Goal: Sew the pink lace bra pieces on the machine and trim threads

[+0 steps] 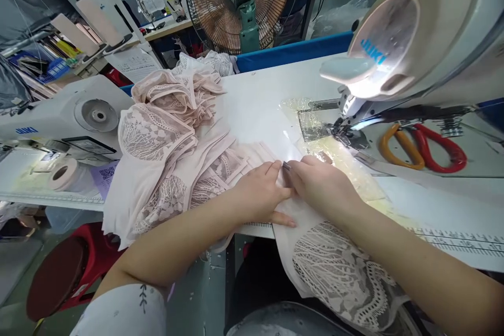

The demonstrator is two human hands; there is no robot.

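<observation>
My left hand [262, 194] lies flat on a pale pink lace garment piece [334, 268] at the front edge of the white sewing table [260, 105]. My right hand [321, 184] rests beside it, fingers curled and pinching the fabric's edge where the two hands meet. The piece hangs off the table toward my lap. A little beyond my right hand sits the presser foot [346, 134] of a white Juki sewing machine [413, 42].
A heap of pink lace pieces [169, 136] lies left of my hands. Orange and red scissors [425, 147] rest under the machine arm. A second Juki machine [66, 115] and tape roll [66, 173] stand at left, a fan [240, 0] behind, a red stool [63, 268] below.
</observation>
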